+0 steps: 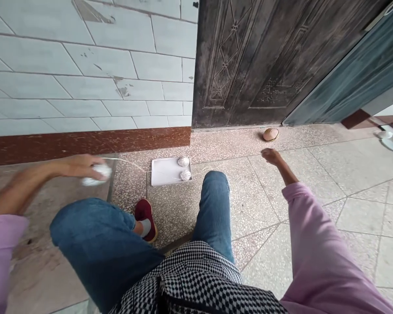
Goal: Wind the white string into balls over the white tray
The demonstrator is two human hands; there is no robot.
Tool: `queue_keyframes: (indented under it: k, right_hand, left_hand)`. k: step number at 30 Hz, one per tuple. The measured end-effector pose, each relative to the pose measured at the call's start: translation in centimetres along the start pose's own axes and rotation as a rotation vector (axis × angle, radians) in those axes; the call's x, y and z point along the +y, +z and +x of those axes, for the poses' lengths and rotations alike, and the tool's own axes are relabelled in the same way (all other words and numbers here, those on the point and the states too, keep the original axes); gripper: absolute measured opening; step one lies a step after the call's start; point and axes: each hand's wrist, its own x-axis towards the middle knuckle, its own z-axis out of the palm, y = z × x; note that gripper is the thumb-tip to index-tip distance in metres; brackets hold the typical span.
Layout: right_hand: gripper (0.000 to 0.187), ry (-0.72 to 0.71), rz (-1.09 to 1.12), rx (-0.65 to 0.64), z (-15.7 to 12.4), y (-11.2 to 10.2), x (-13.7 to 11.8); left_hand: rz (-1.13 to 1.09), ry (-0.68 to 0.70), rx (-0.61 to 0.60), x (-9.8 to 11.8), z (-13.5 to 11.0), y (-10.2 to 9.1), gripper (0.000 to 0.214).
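Observation:
A white ball of yarn (97, 174) sits in the grip of my left hand (80, 168), held out over the floor at the left. From it a pale strand (126, 161) runs right to a white tray (160, 172) on the floor. Two more white yarn balls, an upper one (183, 162) and a lower one (185, 175), rest at the tray's right end. My right hand (271, 155) is stretched forward at the right with its fingers closed. Whatever they hold, if anything, is too small to make out. A faint bit of strand shows right of the tray.
Just beyond my right hand, a round tan object (270, 134) lies by the dark carved door (242, 65). White tiled wall (118, 61) stands ahead on the left. My knees and a red shoe (146, 218) are close to the tray. A blue curtain (350, 78) hangs at right.

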Motion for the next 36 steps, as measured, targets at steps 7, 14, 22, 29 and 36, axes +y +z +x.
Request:
queue_keyframes:
  k: [7, 14, 22, 29, 36]
  right_hand:
    - [0.012, -0.282, 0.666, -0.383, -3.8, 13.5, -16.1]
    - [0.053, -0.343, 1.053, -0.89, -12.4, 23.0, -23.1]
    - [0.065, -0.132, 1.013, -0.907, -12.3, 24.6, -20.6]
    - [0.057, -0.046, 1.078, -0.443, -9.1, 24.3, -21.1]
    - [0.057, -0.1, 1.019, -0.617, -9.5, 25.3, -22.3]
  left_hand:
    - [0.083, 0.042, -0.624, 14.6, -1.2, 11.6, 0.054]
    - [-0.287, 0.056, -0.507, 13.7, -2.8, 14.3, 0.055]
    - [-0.744, 0.011, -0.044, 8.5, 2.9, 14.9, 0.071]
    - [-0.844, 0.02, -0.046, 8.6, 4.9, 17.5, 0.081]
    - [-0.81, 0.057, -0.148, 9.8, 4.8, 17.9, 0.078]
